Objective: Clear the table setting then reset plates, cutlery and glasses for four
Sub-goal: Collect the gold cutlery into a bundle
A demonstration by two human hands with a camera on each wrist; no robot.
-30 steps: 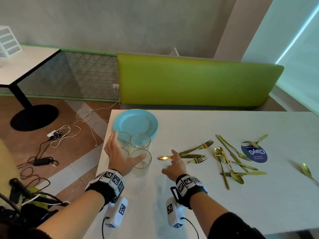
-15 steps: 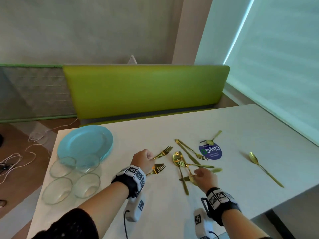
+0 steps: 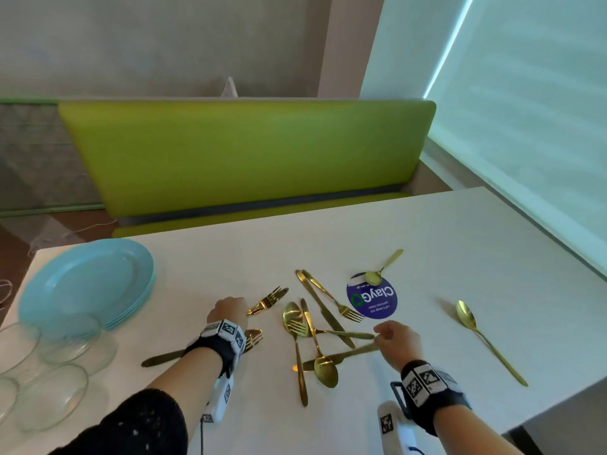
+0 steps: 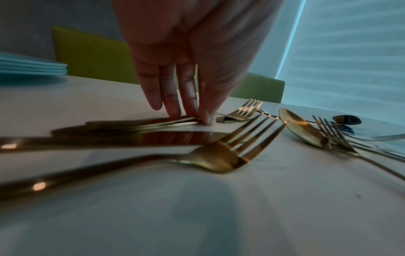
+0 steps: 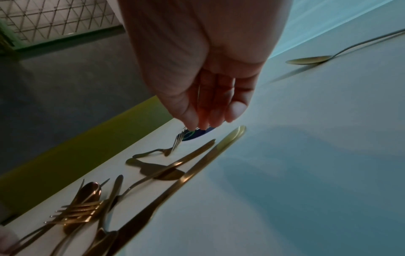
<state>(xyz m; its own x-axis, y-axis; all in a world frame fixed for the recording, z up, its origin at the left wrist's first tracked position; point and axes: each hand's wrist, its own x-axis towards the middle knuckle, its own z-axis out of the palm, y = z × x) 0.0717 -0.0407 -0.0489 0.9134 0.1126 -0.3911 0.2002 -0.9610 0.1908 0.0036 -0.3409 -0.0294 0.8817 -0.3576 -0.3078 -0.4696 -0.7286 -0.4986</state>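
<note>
Gold cutlery lies scattered on the white table (image 3: pixel 427 231). My left hand (image 3: pixel 244 311) pinches the handle of a fork (image 3: pixel 269 302) with thumb and fingertips (image 4: pixel 173 112), pressing it to the table. A second fork (image 3: pixel 253 338) and a knife (image 3: pixel 161 359) lie under that wrist. My right hand (image 3: pixel 379 333) hovers with loosely bent fingers (image 5: pixel 235 110) just over the handle ends of a knife (image 5: pixel 219 149) and a fork (image 5: pixel 192 155) in the crossed pile (image 3: pixel 315 333); it holds nothing. Stacked blue plates (image 3: pixel 85 287) and several clear glasses (image 3: pixel 56 392) stand at the left.
A lone spoon (image 3: pixel 486 339) lies to the right, near the table's right edge. A small spoon (image 3: pixel 382 269) rests on a round blue sticker (image 3: pixel 372 298). A green bench back (image 3: pixel 246 152) runs behind the table. The window blind (image 3: pixel 525 126) is on the right.
The view has swung right. My left hand left the glasses and came down on the fork handle. My right hand moved right to the handle ends of the crossed pile.
</note>
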